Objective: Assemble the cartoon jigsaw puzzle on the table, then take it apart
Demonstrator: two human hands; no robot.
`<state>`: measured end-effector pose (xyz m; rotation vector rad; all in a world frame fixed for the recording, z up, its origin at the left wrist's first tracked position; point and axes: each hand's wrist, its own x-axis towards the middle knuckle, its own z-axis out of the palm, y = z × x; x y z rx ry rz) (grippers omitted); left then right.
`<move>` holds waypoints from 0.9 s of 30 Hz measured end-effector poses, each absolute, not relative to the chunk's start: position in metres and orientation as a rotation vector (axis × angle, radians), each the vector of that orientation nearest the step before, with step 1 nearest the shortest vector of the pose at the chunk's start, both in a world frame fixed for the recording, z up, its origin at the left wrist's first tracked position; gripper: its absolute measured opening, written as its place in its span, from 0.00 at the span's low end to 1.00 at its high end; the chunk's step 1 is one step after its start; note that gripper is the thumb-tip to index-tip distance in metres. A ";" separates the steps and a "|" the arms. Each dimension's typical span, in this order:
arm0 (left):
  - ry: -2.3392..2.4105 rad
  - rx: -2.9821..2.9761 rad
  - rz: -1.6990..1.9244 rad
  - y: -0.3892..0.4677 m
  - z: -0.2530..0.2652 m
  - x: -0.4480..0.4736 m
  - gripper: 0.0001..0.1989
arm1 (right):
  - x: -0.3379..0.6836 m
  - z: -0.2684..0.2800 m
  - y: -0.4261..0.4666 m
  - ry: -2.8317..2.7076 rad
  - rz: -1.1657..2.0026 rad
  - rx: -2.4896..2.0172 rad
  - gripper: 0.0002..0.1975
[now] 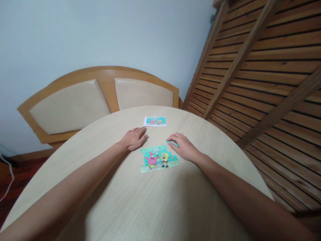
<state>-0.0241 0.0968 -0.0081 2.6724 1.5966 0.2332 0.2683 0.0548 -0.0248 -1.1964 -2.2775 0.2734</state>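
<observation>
A cartoon jigsaw puzzle lies flat on the table between my hands, with a pink figure, a pale teal one and a yellow square one on a turquoise ground. At its upper right edge, my right hand has thumb and fingers closed around a turquoise puzzle piece, partly hidden by the fingers. My left hand rests palm down on the table, just off the puzzle's upper left corner. Its fingers are stretched out and it holds nothing.
Beyond my hands, a picture sheet with the same cartoon scene lies on the round pale wooden table. A padded wooden headboard stands behind the table. Slatted wood slopes up along the right side. A white cable hangs at far left.
</observation>
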 end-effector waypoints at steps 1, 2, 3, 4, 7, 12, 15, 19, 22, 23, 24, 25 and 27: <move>1.623 2.658 0.241 0.097 -0.007 -0.023 0.28 | 0.268 -0.025 0.055 -2.279 0.277 -1.193 0.07; 1.649 2.649 0.252 0.096 -0.006 -0.022 0.27 | 0.268 -0.025 0.055 -2.279 0.278 -1.189 0.07; 1.674 2.644 0.265 0.094 -0.005 -0.023 0.26 | 0.268 -0.025 0.055 -2.279 0.277 -1.184 0.07; 1.699 2.638 0.280 0.092 -0.004 -0.024 0.25 | 0.268 -0.025 0.055 -2.279 0.275 -1.179 0.08; 1.780 2.602 0.327 0.085 0.000 -0.035 0.21 | 0.268 -0.025 0.055 -2.277 0.271 -1.169 0.08; 1.884 2.480 0.435 0.082 0.002 -0.052 0.17 | 0.268 -0.025 0.055 -2.273 0.272 -1.180 0.08; 1.883 2.390 0.502 0.086 0.000 -0.056 0.17 | 0.269 -0.025 0.055 -2.277 0.271 -1.185 0.08; 1.844 2.356 0.501 0.095 -0.003 -0.054 0.16 | 0.269 -0.025 0.055 -2.278 0.268 -1.177 0.08; 1.793 2.352 0.491 0.100 -0.004 -0.052 0.17 | 0.269 -0.025 0.055 -2.280 0.274 -1.175 0.08; 1.776 2.354 0.484 0.101 -0.004 -0.051 0.18 | 0.269 -0.024 0.055 -2.281 0.277 -1.176 0.08; 1.761 2.358 0.476 0.102 -0.003 -0.051 0.19 | 0.269 -0.024 0.055 -2.282 0.280 -1.176 0.08; 1.747 2.364 0.465 0.104 -0.003 -0.050 0.19 | 0.269 -0.024 0.055 -2.280 0.283 -1.176 0.08; 1.718 2.381 0.439 0.107 -0.002 -0.049 0.18 | 0.270 -0.024 0.055 -2.280 0.287 -1.172 0.08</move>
